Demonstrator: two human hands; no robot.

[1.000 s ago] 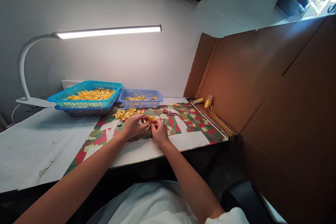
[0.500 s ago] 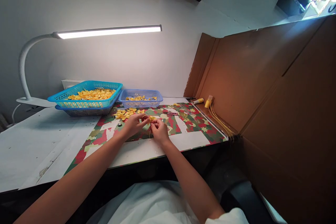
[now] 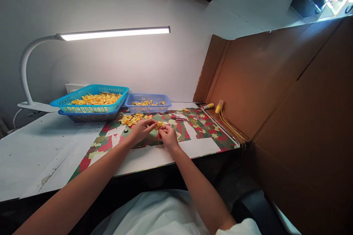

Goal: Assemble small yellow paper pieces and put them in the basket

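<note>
Over the patterned sheet [image 3: 100, 148], my left hand [image 3: 142, 130] pinches a small yellow petal piece [image 3: 159, 125], which looks like part of an artificial flower. My right hand [image 3: 167, 136] is closed beside it, thumb and fingers together on a thin golden strand [image 3: 159, 140] that dangles below the piece. How the strand joins the petals is too small to make out. Just beyond my left hand lies a pile of loose yellow petals [image 3: 132, 119]. A small dark round object [image 3: 126, 130] rests left of my left wrist.
A turquoise basket [image 3: 59, 103] of yellow petals stands back left, with a smaller blue basket [image 3: 149, 109] beside it. Pink-handled tweezers or snips [image 3: 179, 119] lie beyond my right hand. Golden strands [image 3: 231, 128] and small bottles [image 3: 219, 107] sit by the cardboard wall [image 3: 261, 80]. A lamp [image 3: 116, 33] hangs above.
My hands have drawn very slightly apart, the right one shifting a little to the right. The yellow piece between them shows a bit more. Everything else looks the same.
</note>
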